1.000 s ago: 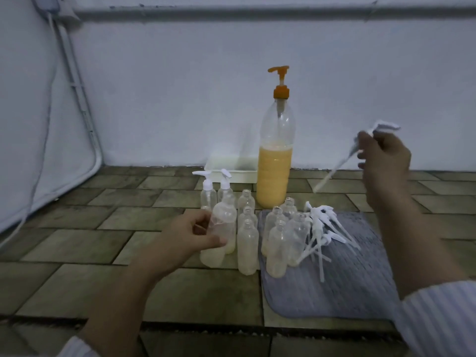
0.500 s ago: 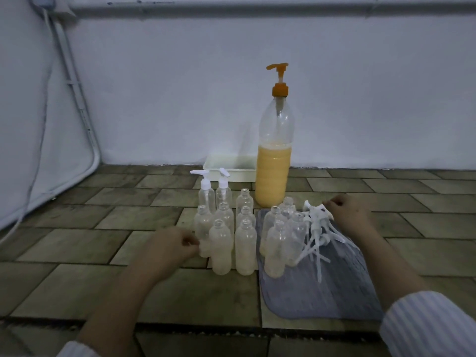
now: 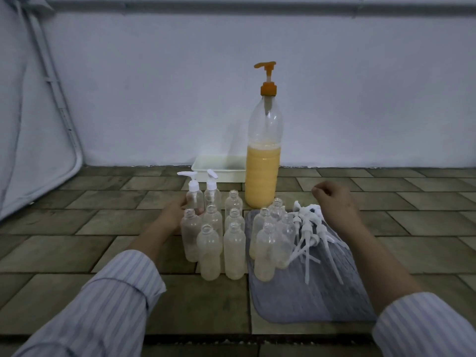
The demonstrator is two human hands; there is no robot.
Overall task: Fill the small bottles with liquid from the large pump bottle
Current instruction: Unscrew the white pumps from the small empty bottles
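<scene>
The large pump bottle (image 3: 262, 173) stands upright at the back, about half full of orange liquid, with an orange pump head. In front of it stands a cluster of several small clear bottles (image 3: 234, 251), most without caps; some stand on the grey mat (image 3: 322, 292). Two at the back left carry white pump caps (image 3: 193, 186). My left hand (image 3: 171, 215) reaches in from the left, its fingers curled around the base of the left capped bottle. My right hand (image 3: 334, 202) hovers with curled fingers just behind the pile of loose white pump caps (image 3: 309, 228), with nothing seen in it.
A shallow white tray (image 3: 219, 171) sits against the wall behind the bottles. A white padded sheet (image 3: 31, 124) leans in the left corner. The floor is brown tile (image 3: 103, 243).
My right hand lowered a pump cap from the air onto the pile and now rests behind it. My left hand set down the open bottle it held and moved forward to the capped bottle.
</scene>
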